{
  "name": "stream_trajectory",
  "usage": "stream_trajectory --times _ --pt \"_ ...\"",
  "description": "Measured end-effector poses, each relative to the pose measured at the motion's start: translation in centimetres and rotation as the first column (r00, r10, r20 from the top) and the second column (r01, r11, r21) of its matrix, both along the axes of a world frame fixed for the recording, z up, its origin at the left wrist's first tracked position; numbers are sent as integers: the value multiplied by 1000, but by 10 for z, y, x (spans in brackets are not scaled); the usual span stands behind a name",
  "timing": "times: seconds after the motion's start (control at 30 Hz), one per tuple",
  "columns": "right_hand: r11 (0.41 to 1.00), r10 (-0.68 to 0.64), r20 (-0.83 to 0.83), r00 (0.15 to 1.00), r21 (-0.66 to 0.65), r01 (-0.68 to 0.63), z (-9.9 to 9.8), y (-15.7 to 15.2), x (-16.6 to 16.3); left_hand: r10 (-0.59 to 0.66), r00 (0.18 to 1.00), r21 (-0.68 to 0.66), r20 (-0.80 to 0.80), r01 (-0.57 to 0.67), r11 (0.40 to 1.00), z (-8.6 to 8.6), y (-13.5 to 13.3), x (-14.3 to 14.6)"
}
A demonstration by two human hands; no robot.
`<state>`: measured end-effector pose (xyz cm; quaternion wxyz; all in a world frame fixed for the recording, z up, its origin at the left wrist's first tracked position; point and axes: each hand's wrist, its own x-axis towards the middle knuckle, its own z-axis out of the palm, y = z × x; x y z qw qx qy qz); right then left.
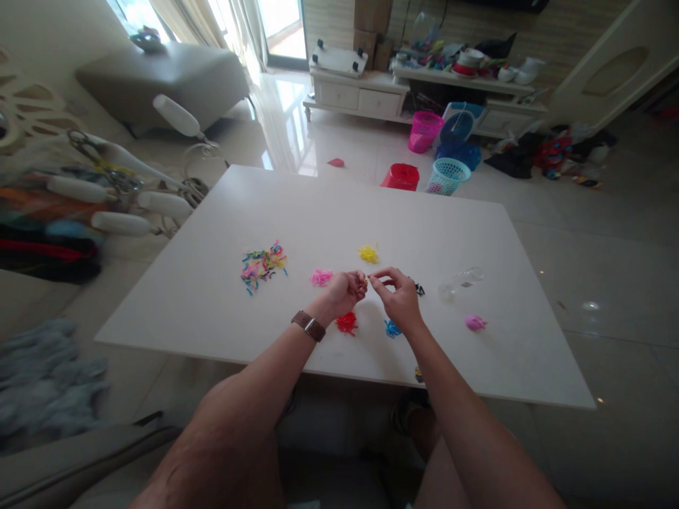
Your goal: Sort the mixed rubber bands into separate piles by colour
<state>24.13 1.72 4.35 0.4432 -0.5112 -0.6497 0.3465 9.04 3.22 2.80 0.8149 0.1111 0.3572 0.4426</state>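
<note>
My left hand (350, 288), with a brown watch band on its wrist, is curled closed with the palm turned up. Against it, thumb and finger of my right hand (395, 293) pinch together. Something tiny and yellowish shows between the two hands, too small to name. Small bright strips lie sorted by colour around them: a yellow pile (368, 254) beyond, a pink pile (320, 277) to the left, a red pile (346, 324) and a blue pile (392, 328) nearer me. My right hand partly hides a black pile (420, 290).
A mixed-colour pile (262, 267) lies left on the white table (185, 304). To the right are a clear plastic container (460, 283) and a small pink object (476, 322). A red stool (402, 177) and a light-blue basket (448, 175) stand past the far edge.
</note>
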Motion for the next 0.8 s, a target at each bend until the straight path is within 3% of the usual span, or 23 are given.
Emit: stream_trajectory --times 0.23,0.5,0.63,0.8 --pt "996 -81 -12 997 -43 80 -5 4 0 8 999 -63 -32 -10 998 5 4 -5" --pt "992 -105 -2 995 -66 104 -7 7 1 -48 990 137 -136 67 988 3 1 -3" --pt "983 -171 -12 985 -64 170 -5 9 7 69 977 59 -200 -58 997 -13 11 -4" --pt "982 -176 -13 984 -73 175 -1 6 18 270 888 -59 -372 -313 948 -32 52 3"
